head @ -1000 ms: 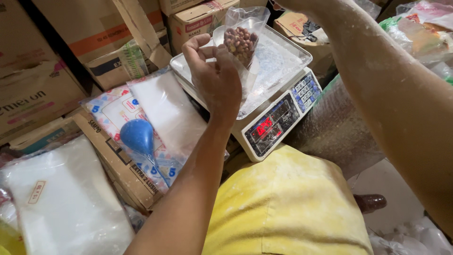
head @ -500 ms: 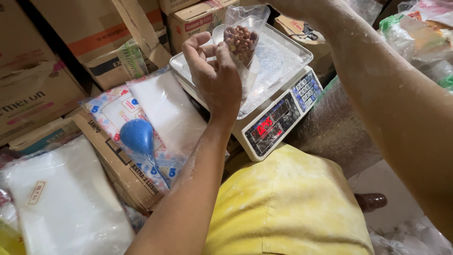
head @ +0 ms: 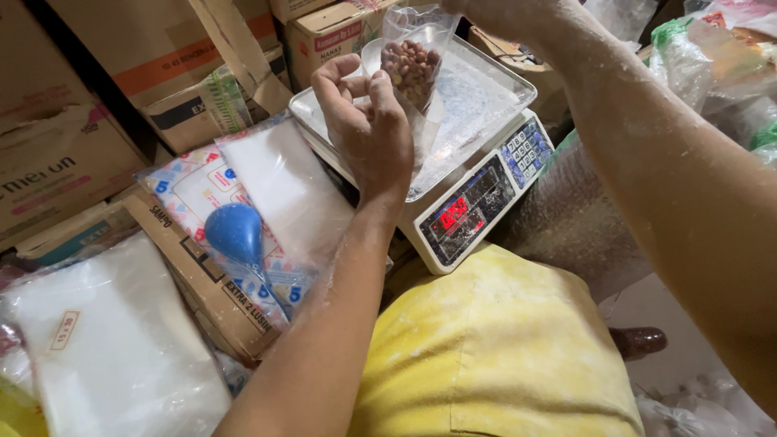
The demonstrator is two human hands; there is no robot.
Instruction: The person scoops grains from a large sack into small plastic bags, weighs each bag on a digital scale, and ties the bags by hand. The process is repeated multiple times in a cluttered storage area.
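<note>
One clear bag of brown nuts hung upright over the pan of one digital scale, not clearly touching it. The right hand, at the top edge and mostly cut off, held the bag's top; how far its grip was closed could not be told. The left hand stood just beside the bag at its left side, fingers curled loosely and part open, thumb near the plastic; whether it pinched the film was unclear. The scale had one steel pan covered with clear film, one red-lit display and one keypad of pale keys on its slanted white front. Left of the scale lay one blue funnel on a flat packet printed in pink, blue and white, beside one stack of plain clear bags. A second, larger stack of clear bags with a small white label lay at the lower left. At least four brown cartons stood behind, with orange, dark blue and red printed bands. A yellow cloth covered the person's lap below the scale.
</note>
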